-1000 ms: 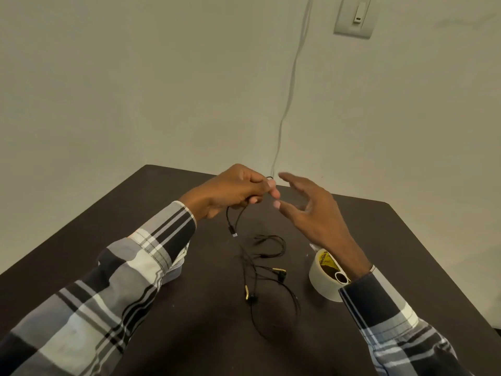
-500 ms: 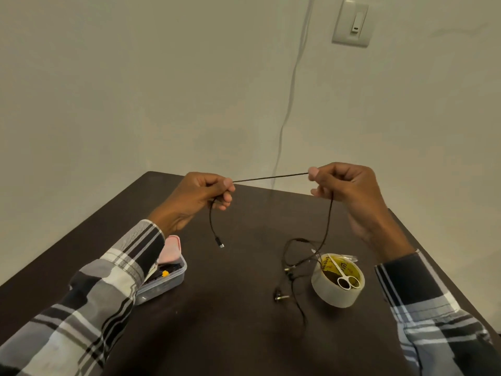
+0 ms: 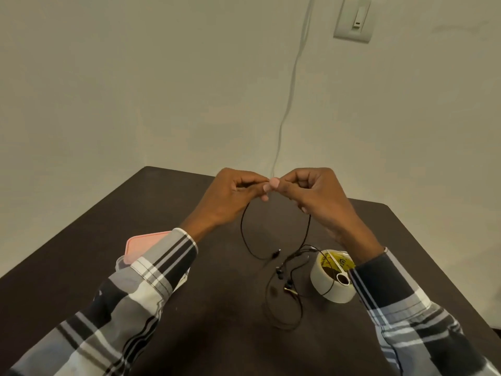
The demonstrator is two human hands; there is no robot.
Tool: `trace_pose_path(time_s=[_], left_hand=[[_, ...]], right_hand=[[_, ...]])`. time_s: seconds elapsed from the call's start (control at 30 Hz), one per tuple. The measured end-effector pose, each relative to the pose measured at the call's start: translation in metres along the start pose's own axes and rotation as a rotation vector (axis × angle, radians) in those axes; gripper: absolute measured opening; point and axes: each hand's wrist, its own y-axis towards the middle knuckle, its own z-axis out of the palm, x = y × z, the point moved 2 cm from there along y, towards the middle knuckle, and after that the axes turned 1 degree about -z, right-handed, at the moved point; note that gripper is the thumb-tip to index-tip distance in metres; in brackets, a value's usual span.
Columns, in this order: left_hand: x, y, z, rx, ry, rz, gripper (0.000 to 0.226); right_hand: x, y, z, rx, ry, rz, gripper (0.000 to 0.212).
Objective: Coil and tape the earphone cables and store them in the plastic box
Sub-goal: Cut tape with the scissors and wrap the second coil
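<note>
A thin black earphone cable [image 3: 282, 291] hangs from both hands and trails onto the dark table [image 3: 217, 321], its earbuds lying in a loose tangle in front of me. My left hand [image 3: 230, 194] pinches the cable near the plug end, which dangles in a loop below. My right hand [image 3: 317, 196] pinches the cable too, and the fingertips of both hands meet above the table. The plastic box [image 3: 143, 245] with a pink lid sits at the left, mostly hidden by my left sleeve.
A white tape roll [image 3: 330, 283] stands at the right by my right wrist, with small white-handled scissors [image 3: 340, 275] resting in its core. A white cord runs down the wall behind the table. The table's far edge lies just beyond my hands.
My hands, spread apart with the cable stretched taut between them, have come together so the fingertips meet. The stretched length now hangs as a loop. My left sleeve now covers most of the box.
</note>
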Motion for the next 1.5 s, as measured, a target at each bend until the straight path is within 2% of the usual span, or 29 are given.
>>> trace_pose_path(time_s=[0.1, 0.2, 0.27, 0.37, 0.47, 0.53, 0.7, 0.83, 1.07, 1.2, 1.3, 1.37, 1.43, 1.5], left_hand=[[0.011, -0.003, -0.015, -0.181, -0.02, -0.031, 0.012], [0.025, -0.007, -0.034, -0.393, -0.141, -0.162, 0.01], [0.036, -0.01, -0.043, -0.434, -0.141, -0.24, 0.01], [0.046, -0.014, -0.044, -0.384, -0.101, -0.326, 0.01], [0.048, -0.015, -0.036, -0.292, -0.079, -0.353, 0.021], [0.04, -0.013, -0.028, -0.226, -0.077, -0.286, 0.032], [0.001, -0.005, -0.001, -0.092, -0.069, -0.041, 0.032], [-0.015, 0.0, 0.006, -0.083, 0.09, 0.121, 0.01], [0.014, -0.001, -0.02, -0.37, -0.126, -0.158, 0.02], [0.035, -0.004, -0.032, -0.488, -0.128, -0.293, 0.02], [0.046, -0.007, -0.03, -0.412, -0.066, -0.404, 0.018], [0.048, -0.008, -0.022, -0.299, -0.011, -0.415, 0.033], [0.036, -0.01, -0.011, -0.233, -0.014, -0.323, 0.048], [0.011, -0.008, 0.001, -0.166, -0.07, -0.163, 0.039]], right_hand=[[-0.004, -0.004, -0.01, 0.007, -0.019, 0.065, 0.027], [-0.01, -0.008, -0.027, -0.029, -0.014, 0.115, 0.027], [-0.011, -0.009, -0.039, -0.073, -0.004, 0.122, 0.028], [-0.007, -0.008, -0.05, -0.129, -0.015, 0.099, 0.027], [-0.002, -0.004, -0.048, -0.157, -0.013, 0.066, 0.025], [0.002, -0.002, -0.041, -0.142, -0.02, 0.047, 0.026], [0.01, 0.001, -0.019, -0.077, -0.001, 0.019, 0.027], [0.013, 0.001, -0.008, -0.036, 0.023, 0.002, 0.026], [0.008, -0.007, -0.035, -0.028, -0.035, 0.098, 0.031], [0.007, -0.012, -0.059, -0.121, -0.036, 0.106, 0.032], [0.006, -0.012, -0.066, -0.201, 0.031, 0.101, 0.033], [0.005, -0.011, -0.061, -0.191, 0.047, 0.099, 0.034], [0.004, -0.01, -0.05, -0.148, 0.03, 0.097, 0.033], [0.003, -0.008, -0.037, -0.106, 0.025, 0.091, 0.035]])
